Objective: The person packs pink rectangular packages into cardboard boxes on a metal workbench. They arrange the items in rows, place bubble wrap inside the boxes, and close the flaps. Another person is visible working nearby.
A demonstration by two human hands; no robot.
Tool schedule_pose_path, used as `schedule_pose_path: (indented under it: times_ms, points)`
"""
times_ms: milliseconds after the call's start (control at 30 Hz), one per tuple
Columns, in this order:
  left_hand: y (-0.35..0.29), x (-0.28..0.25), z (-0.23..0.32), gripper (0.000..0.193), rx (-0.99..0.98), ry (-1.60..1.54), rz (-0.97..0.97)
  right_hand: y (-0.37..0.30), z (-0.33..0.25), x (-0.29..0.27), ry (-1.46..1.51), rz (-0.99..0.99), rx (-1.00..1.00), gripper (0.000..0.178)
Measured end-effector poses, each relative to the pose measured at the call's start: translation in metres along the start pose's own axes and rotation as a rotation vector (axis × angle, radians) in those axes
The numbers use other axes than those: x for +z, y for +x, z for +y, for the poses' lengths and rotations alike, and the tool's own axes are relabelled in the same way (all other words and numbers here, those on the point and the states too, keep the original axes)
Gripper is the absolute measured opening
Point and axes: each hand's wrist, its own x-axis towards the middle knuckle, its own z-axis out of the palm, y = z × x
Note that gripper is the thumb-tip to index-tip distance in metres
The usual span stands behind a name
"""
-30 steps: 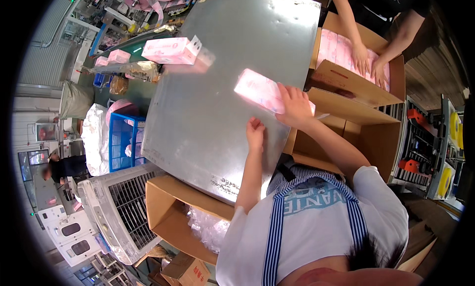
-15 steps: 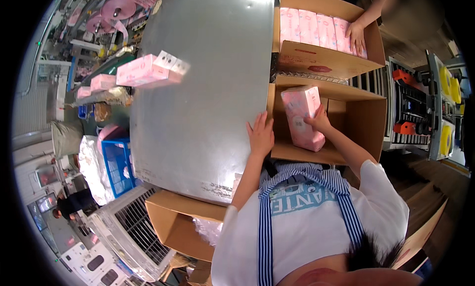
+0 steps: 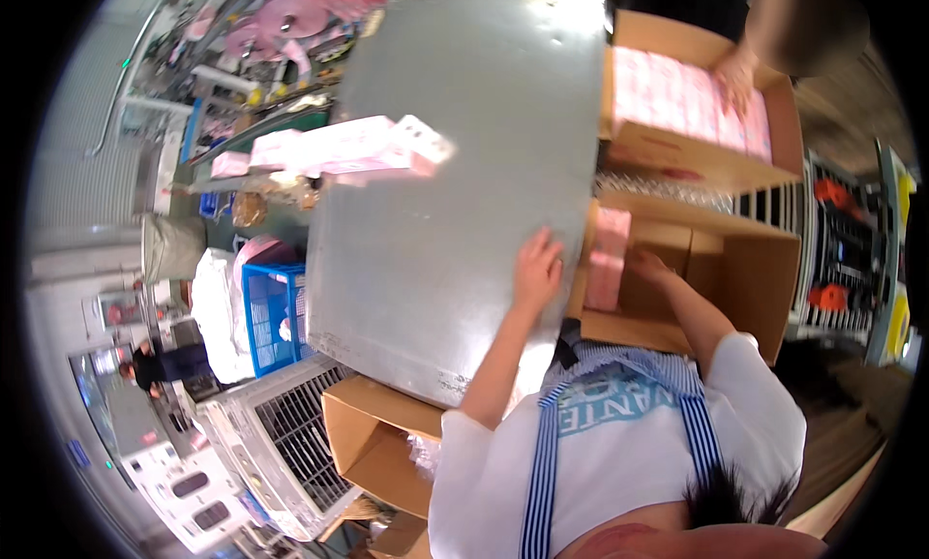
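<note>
At the far left, a person in dark clothing (image 3: 179,362) stands in the background near a white machine (image 3: 203,491). A white sheet (image 3: 218,317) hangs beside a blue crate (image 3: 276,315), and below them sits a pale slatted unit (image 3: 281,428). Above, pink rolls (image 3: 290,15) are mounted on machinery. A row of pink and white packs (image 3: 360,145) runs from the left onto the edge of the metal bench (image 3: 440,230); the nearest one juts over its surface. Below the bench, a cardboard box (image 3: 373,453) contains clear plastic film (image 3: 424,454).

The left hand (image 3: 538,273) is over the bench near its right edge, palm down, fingers slightly bent; its grip is loose and holds nothing. Just right of the bench stands an open carton (image 3: 740,288). Inside, a pink pack (image 3: 607,261) lies along the wall nearest the bench. The right hand (image 3: 652,268) reaches in just beside the pack's right side; blur hides its fingertips, so I cannot tell how wide its grip is or whether it touches the pack.

Beyond, a second carton (image 3: 697,162) holds a row of pink packs (image 3: 673,94), with a co-worker's hand (image 3: 737,83) at its right end. At the far right are orange (image 3: 829,296) and yellow parts (image 3: 898,312).
</note>
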Motion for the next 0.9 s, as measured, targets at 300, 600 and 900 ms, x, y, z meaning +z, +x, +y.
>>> schedule_pose_path:
  times_ms: [300, 600, 900]
  points:
    - [0.216, -0.236, -0.1, 0.066, -0.322, 0.902, 0.007, -0.035, 0.008, -0.037, -0.198, 0.359, -0.221, 0.025]
    - [0.17, -0.174, -0.017, 0.05, 0.313, 0.349, -0.385, -0.056, -0.263, -0.048, -0.61, 0.91, -0.936, 0.044]
    - [0.167, -0.247, -0.119, 0.029, -0.496, 0.714, 0.525, -0.047, -0.283, -0.007, -0.692, 0.556, -0.799, 0.081]
